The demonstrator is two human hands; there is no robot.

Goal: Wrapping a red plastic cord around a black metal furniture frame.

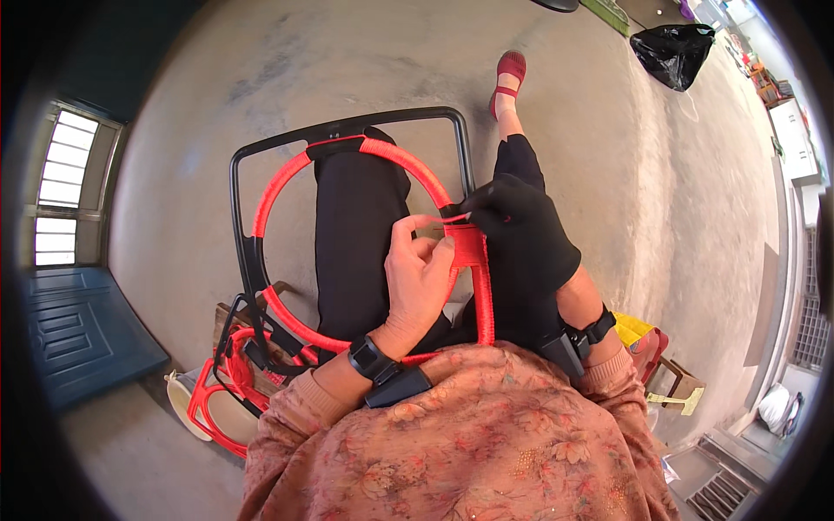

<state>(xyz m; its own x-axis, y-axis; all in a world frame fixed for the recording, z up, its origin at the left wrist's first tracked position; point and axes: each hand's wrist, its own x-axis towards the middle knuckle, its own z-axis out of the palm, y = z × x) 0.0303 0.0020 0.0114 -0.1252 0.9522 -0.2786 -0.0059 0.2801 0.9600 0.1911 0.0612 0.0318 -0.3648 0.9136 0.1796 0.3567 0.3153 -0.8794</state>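
Across my lap lies a black tubular frame [382, 115] with a ring [282, 187] inside it, mostly wrapped in red cord. At the ring's right side a wide red woven patch [466, 247] joins it to a straight red-wrapped bar [485, 304]. My left hand [417, 278], bare, is closed beside that patch, with a strand of red cord [441, 219] at its fingers. The strand runs to my right hand [526, 230], in a black glove, whose fingers are pinched on it just above the patch. The glove hides part of the frame's right side.
Another red-wrapped frame [204, 399] and a bundle of red cord [239, 360] lie at my lower left. A blue panelled door [74, 326] stands at far left. A black plastic bag [673, 54] is on the concrete floor, upper right. Yellow and red items [638, 334] sit by my right elbow.
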